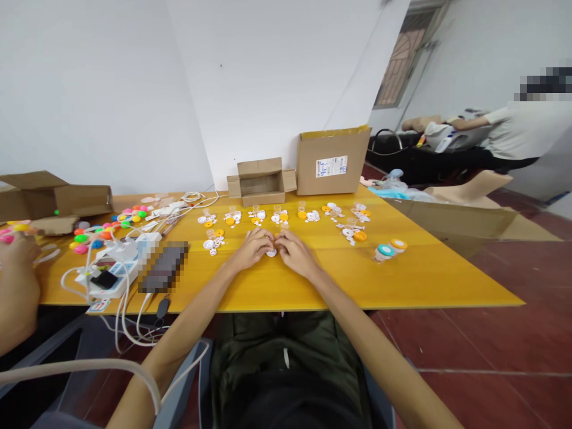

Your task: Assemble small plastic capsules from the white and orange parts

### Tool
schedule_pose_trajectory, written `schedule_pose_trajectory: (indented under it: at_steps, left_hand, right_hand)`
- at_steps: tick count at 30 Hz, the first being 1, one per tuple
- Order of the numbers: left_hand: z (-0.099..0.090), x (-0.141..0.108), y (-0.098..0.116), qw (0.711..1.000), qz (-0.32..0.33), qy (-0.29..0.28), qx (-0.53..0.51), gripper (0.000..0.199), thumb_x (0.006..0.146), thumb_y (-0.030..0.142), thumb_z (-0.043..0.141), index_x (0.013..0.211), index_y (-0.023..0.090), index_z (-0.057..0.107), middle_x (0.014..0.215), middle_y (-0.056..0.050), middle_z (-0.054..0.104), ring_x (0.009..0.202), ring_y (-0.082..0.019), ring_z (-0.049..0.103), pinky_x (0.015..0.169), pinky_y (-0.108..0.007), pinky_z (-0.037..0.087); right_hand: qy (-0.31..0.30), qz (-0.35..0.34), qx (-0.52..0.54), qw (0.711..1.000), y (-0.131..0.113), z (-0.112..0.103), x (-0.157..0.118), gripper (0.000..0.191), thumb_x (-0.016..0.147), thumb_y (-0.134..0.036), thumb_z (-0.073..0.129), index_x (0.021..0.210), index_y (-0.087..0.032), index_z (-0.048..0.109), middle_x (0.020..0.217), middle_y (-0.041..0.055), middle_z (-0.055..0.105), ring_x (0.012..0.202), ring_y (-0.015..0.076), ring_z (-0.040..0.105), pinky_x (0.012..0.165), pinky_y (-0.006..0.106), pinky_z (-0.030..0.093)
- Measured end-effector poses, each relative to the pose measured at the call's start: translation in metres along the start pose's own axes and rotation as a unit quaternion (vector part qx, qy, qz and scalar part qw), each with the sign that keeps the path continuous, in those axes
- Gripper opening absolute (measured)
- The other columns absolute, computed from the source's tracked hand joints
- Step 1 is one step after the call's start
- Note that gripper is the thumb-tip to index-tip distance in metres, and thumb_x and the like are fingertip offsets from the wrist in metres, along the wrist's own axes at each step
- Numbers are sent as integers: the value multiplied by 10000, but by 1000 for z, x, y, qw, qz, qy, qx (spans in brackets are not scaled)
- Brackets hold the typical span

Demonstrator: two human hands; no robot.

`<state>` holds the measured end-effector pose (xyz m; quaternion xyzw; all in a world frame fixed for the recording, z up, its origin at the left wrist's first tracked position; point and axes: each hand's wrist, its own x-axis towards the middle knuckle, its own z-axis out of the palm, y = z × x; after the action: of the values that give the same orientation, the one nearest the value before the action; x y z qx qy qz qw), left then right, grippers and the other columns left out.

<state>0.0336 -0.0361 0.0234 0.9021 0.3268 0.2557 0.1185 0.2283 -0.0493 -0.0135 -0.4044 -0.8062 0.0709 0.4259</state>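
Note:
My left hand point(254, 250) and my right hand point(294, 252) meet over the middle of the yellow table point(330, 286). Their fingers are bent and pinched round a small white round plastic piece point(271, 253), partly hidden by the fingertips. Just beyond the hands lie a clear cup point(285, 227) and an orange part, mostly covered by the fingers. Several small groups of clear cups, orange rings and white gear-like pieces point(313, 215) spread across the table behind. At the right stand two closed clear containers, one with a teal lid point(386, 250), one with an orange lid point(399, 245).
An open cardboard box point(262, 189) and a taller carton point(330, 164) stand against the wall. Leftward are a power strip point(129, 268) with cables, a phone point(164, 267), colourful balls point(107, 232) and another person's hand point(18, 256). A person in white point(522, 134) sits far right.

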Motion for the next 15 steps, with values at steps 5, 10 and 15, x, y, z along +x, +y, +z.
schedule_pose_trajectory:
  at_steps: [5, 10, 15]
  left_hand:
    - [0, 0, 0, 1000, -4, 1, -7, 241, 1013, 287, 524, 876, 229, 713, 1124, -63, 662, 1096, -235, 541, 999, -396, 383]
    - [0, 0, 0, 1000, 3, 2, -5, 261, 1018, 286, 515, 854, 223, 708, 1129, -56, 659, 1097, -230, 536, 1003, -390, 373]
    - [0, 0, 0, 1000, 0, 2, -2, 262, 1018, 289, 516, 851, 222, 707, 1131, -57, 663, 1094, -231, 538, 998, -387, 374]
  right_hand:
    - [-15, -18, 5, 1000, -3, -2, 0, 313, 828, -9, 535, 884, -239, 739, 1064, 63, 663, 1006, 203, 640, 891, 326, 532]
    - [-10, -15, 14, 1000, -1, -2, 0, 291, 819, -15, 538, 854, -235, 725, 1047, 58, 658, 998, 203, 634, 886, 327, 532]
    - [0, -8, 13, 1000, 3, 0, 0, 283, 812, -14, 532, 820, -238, 705, 1020, 56, 656, 965, 207, 634, 858, 328, 536]
